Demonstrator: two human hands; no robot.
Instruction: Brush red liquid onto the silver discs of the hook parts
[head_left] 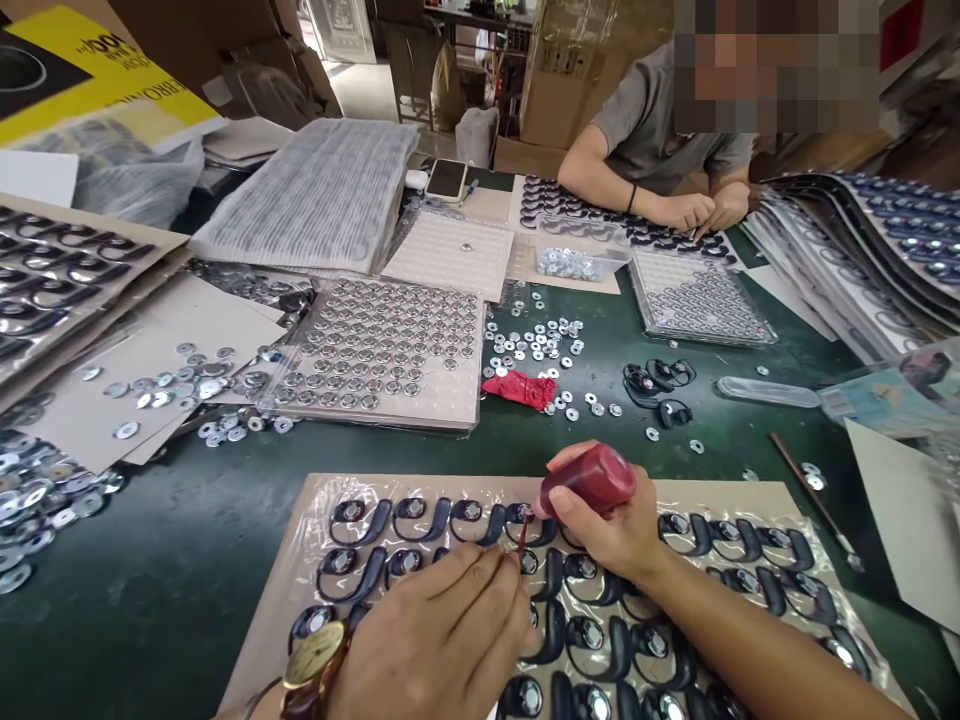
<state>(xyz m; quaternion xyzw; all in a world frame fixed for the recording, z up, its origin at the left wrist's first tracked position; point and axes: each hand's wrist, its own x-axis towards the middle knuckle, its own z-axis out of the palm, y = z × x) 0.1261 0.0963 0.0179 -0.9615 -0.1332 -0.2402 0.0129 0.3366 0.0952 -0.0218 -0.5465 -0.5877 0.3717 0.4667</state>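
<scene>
A squeeze bottle of red liquid (592, 480) is gripped in my right hand (619, 530), tilted with its tip low and to the left. A thin dark-red line (523, 535) runs down from near the tip; I cannot tell if it is a nozzle or liquid. My left hand (457, 620), wearing a gold watch (316, 655), lies with fingers stretched out over the sheet, its thumb mostly hidden. Beneath both hands is a cardboard sheet (281, 560) with rows of black ear-hook earphone parts (360, 520) under clear film, each bearing a shiny metal disc.
Metal washers (536, 340) lie scattered beyond the sheet, beside a red crumpled piece (519, 390). A tray of metal discs (375, 345), loose black ear hooks (660, 380), a thin brush-like stick (814, 495) and a phone (446, 180) surround it. Another person's hands (701, 212) rest across the table.
</scene>
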